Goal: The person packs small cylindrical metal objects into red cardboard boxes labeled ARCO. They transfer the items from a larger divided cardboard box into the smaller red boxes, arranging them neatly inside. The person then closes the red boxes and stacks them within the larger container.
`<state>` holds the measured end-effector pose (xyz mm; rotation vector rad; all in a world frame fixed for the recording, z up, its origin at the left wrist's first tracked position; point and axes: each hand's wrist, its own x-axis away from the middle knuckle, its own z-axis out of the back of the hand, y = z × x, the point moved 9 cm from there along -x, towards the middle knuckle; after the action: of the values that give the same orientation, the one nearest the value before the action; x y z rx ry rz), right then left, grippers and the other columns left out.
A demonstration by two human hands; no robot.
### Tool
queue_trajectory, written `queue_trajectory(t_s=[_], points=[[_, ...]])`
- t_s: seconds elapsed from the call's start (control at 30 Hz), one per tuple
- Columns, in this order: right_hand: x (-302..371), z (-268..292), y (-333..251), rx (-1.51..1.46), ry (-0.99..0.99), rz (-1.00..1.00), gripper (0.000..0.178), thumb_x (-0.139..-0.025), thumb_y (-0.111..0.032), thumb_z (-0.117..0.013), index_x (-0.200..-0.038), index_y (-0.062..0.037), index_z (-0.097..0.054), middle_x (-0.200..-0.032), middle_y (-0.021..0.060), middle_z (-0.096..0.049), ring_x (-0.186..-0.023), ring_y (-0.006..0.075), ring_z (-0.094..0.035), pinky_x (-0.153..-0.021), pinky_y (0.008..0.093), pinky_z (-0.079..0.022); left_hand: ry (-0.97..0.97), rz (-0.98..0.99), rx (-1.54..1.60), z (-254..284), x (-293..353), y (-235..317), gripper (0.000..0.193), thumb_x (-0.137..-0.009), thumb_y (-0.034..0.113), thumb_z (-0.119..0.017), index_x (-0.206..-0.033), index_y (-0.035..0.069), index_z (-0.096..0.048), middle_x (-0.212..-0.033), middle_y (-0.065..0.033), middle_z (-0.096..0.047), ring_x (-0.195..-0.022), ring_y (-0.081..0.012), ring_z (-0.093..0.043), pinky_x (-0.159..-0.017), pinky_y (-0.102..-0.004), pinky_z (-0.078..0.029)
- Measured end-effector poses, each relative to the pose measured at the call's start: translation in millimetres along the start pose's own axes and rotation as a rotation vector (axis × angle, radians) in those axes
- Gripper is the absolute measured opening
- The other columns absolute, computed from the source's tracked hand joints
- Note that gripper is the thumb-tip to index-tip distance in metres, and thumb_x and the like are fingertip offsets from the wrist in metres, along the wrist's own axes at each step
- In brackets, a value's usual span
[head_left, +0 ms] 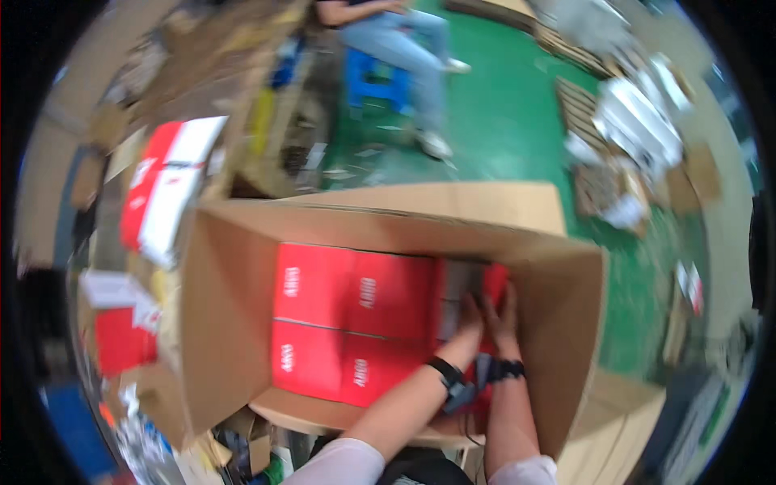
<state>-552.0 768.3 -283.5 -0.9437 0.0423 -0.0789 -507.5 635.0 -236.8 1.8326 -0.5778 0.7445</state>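
A large open cardboard carton (230,315) stands in front of me. In its left and middle part, several red boxes (311,283) lie flat, side by side in rows, with white lettering on their tops. Both my arms reach into its right end, each with a dark band at the wrist. There, a red box (495,279) shows between my hands, with a grey surface beside it. My left hand (467,319) is at its left side, fingers pointing away from me. My right hand (505,315) is closed around its right side, near the carton wall. Blur softens the fingertips.
A carton flap (485,200) folds outward at the far side. Red-and-white packages (174,178) lie on a cluttered surface at left. Beyond, a seated person (404,48) is on a blue stool (376,81). White wrapping (638,121) and cardboard lie on the green floor at right.
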Motion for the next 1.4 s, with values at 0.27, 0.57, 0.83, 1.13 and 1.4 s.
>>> queue_trajectory(t_s=[0.27, 0.57, 0.83, 1.13, 1.4], points=[[17.0, -12.6, -40.6, 0.081, -0.137, -0.059, 0.084, -0.087, -0.037, -0.063, -0.149, -0.0005, -0.019, -0.153, 0.0262, -0.018, -0.143, 0.0389, -0.018, -0.115, 0.043, -0.017, 0.182, -0.003, 0.11, 21.5, -34.9, -34.6, 0.071, -0.1, 0.053, -0.028, -0.136, -0.007, -0.04, -0.137, -0.0235, -0.046, -0.129, -0.032, -0.043, -0.106, -0.0389, -0.033], [27.6, -51.5, -53.9, 0.825, 0.004, -0.11, 0.069, -0.093, -0.034, -0.052, -0.148, -0.0047, -0.025, -0.158, 0.0143, -0.012, -0.146, 0.0316, -0.012, -0.114, 0.0566, -0.008, -0.195, -0.347, -0.421, 68.6, 122.9, 28.4, 0.039, -0.102, 0.026, -0.042, -0.129, -0.001, -0.046, -0.111, -0.0156, -0.061, -0.106, -0.0215, -0.058, -0.089, -0.0307, -0.046], [19.2, -50.4, -154.6, -0.231, -0.201, -0.193, 0.044, -0.095, -0.03, -0.052, -0.118, 0.0078, -0.052, -0.11, 0.0223, -0.059, -0.101, 0.0334, -0.057, -0.088, 0.0412, -0.043, 0.342, -0.625, -0.537, 117.3, 2.0, 20.5, 0.055, -0.1, 0.035, -0.041, -0.14, -0.002, -0.031, -0.139, -0.0197, -0.038, -0.132, -0.0292, -0.034, -0.111, -0.0395, -0.025], [53.3, -24.8, -61.4, -0.783, 0.091, -0.52, 0.02, -0.094, -0.009, -0.055, -0.109, 0.0015, -0.064, -0.096, 0.0065, -0.067, -0.087, 0.0121, -0.062, -0.077, 0.0251, -0.049, 0.395, -0.637, -0.831, 63.1, -26.3, 27.7, 0.075, -0.089, 0.026, -0.06, -0.148, 0.003, -0.021, -0.15, -0.0214, -0.027, -0.137, -0.0362, -0.029, -0.108, -0.0482, -0.028], [150.4, 35.5, -66.2, -0.702, 0.043, -0.535, 0.018, -0.096, -0.011, -0.054, -0.105, -0.0001, -0.064, -0.101, 0.0076, -0.066, -0.096, 0.0143, -0.06, -0.087, 0.0288, -0.048, 0.56, -0.562, -1.65, 8.3, -36.9, 19.7, 0.069, -0.095, 0.036, -0.044, -0.15, 0.005, -0.016, -0.158, -0.0185, -0.008, -0.146, -0.0301, -0.009, -0.111, -0.0553, -0.023]])
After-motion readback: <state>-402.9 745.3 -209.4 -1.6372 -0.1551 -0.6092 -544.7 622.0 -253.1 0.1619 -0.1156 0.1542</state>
